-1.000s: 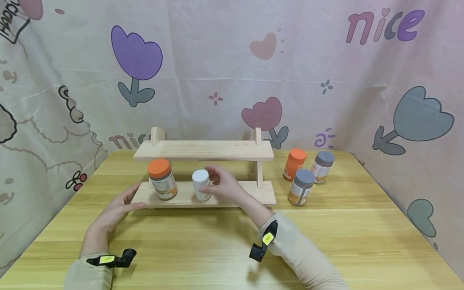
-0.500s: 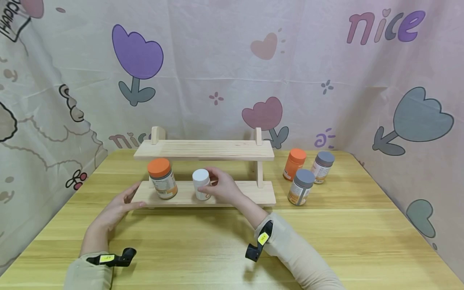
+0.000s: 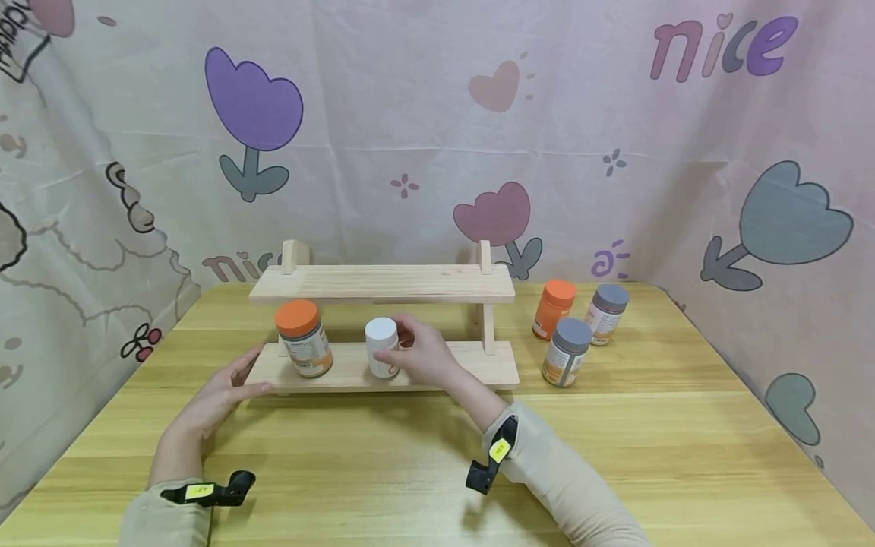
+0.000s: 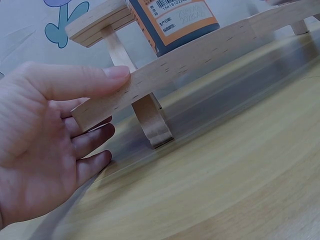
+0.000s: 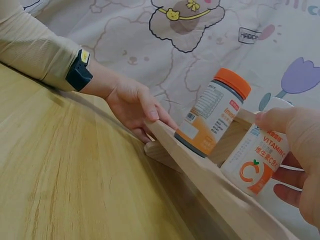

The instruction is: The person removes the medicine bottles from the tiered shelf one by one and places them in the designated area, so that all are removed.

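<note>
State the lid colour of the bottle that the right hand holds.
White; the white-lidded bottle in the right hand shows best in the head view.

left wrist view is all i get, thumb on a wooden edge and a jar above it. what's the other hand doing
Observer: The right hand grips a white-capped bottle standing on the lower shelf.
Operator: what colour is the lid of the jar i see
Observer: Orange; the orange-lidded jar stands upright to the left of the white-capped bottle.
Operator: anything on the top shelf
Observer: No, the upper shelf holds nothing.
Operator: other jars around
Observer: Three stand on the table to the right of the rack: an orange bottle and two grey-lidded jars.
</note>
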Motion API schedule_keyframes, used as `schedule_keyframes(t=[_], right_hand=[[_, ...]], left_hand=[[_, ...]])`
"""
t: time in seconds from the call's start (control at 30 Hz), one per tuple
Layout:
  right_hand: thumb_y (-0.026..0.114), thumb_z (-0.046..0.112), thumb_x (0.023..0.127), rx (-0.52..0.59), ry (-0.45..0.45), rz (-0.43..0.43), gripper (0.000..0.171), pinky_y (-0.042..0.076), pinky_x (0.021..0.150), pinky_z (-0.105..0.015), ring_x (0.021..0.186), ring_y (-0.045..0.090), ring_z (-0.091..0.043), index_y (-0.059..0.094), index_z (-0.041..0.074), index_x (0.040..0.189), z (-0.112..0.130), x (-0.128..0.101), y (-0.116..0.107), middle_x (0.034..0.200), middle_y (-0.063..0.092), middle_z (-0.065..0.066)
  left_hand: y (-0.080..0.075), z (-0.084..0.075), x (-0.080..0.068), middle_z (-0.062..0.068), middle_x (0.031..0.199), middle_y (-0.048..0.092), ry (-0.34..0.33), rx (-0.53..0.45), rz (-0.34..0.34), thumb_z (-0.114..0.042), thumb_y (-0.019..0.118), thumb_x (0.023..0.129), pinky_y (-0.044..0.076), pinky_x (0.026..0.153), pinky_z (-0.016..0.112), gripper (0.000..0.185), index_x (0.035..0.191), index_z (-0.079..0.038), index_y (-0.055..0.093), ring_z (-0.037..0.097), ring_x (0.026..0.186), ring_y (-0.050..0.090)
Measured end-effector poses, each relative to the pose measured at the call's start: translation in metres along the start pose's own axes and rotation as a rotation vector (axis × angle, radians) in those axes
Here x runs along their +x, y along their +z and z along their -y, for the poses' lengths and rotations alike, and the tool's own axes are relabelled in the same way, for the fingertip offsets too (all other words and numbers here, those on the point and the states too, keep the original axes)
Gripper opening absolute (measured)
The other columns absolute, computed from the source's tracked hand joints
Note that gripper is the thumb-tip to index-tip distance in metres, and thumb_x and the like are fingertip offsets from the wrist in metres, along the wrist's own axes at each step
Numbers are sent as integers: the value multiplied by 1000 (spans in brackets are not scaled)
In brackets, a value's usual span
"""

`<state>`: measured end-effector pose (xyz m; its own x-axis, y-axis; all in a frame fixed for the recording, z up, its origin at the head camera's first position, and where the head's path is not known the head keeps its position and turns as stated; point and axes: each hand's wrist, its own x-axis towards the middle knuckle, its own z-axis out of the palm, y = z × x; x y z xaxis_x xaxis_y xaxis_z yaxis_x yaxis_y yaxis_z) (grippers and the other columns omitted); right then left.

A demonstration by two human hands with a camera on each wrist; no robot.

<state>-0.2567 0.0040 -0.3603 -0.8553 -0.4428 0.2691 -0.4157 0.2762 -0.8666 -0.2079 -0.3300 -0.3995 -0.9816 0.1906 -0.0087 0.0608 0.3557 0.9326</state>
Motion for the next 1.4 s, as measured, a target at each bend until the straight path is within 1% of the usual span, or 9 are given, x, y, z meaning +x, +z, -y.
schedule_keyframes(t=[0.2, 0.43, 0.63, 0.8, 1.03, 1.17, 1.4], right_hand=[[75, 16, 78, -5, -11, -2, 51, 50, 78, -26, 91, 59, -17, 55, 4, 123, 4, -5, -9, 106, 62, -7], [76, 14, 76, -36, -45, -8, 50, 50, 79, -27, 90, 60, -17, 57, 3, 121, 7, -16, -23, 105, 63, -7], [77, 14, 75, -33, -38, -22, 52, 49, 82, -30, 91, 60, -15, 57, 5, 122, 5, -27, -38, 104, 64, -5], [78, 15, 75, -19, -43, -36, 54, 49, 83, -33, 92, 59, -17, 56, 4, 123, 5, -37, -54, 103, 64, -6], [76, 9, 75, -9, -60, -37, 51, 48, 85, -43, 91, 58, -22, 55, 1, 121, 1, -49, -77, 103, 62, -10], [76, 7, 75, -19, -54, -51, 50, 49, 85, -42, 91, 59, -23, 55, -1, 120, -1, -55, -92, 103, 62, -11], [76, 6, 75, -32, -59, -114, 51, 49, 84, -38, 94, 60, -24, 54, -2, 121, -2, -68, -121, 107, 62, -13]], left_hand=[[0, 1, 0, 25, 151, -8, 3, 5, 1, -14, 61, 89, -1, 105, 63, 85, 147, 2, 2, 45, 134, -10], [0, 2, 0, 25, 150, -9, -2, 8, 2, -14, 61, 89, -1, 105, 62, 85, 147, 3, 1, 45, 134, -10], [0, 5, 1, 24, 150, -10, -1, 6, 7, -14, 61, 89, -1, 104, 63, 85, 147, 2, 1, 45, 134, -11], [-1, 5, 1, 23, 151, -9, 1, 7, 9, -14, 61, 89, -1, 104, 64, 85, 148, 0, 0, 44, 135, -11], [-2, 6, 2, 21, 152, -8, 4, 13, 5, -15, 60, 90, -1, 104, 64, 85, 148, -2, 0, 41, 135, -11], [-2, 7, 2, 22, 151, -9, 2, 8, 6, -14, 61, 90, -1, 104, 64, 85, 148, -2, 0, 43, 135, -11], [-1, 5, 1, 21, 152, -9, 1, 6, 3, -15, 61, 90, -2, 104, 63, 85, 148, -3, 0, 41, 135, -12]])
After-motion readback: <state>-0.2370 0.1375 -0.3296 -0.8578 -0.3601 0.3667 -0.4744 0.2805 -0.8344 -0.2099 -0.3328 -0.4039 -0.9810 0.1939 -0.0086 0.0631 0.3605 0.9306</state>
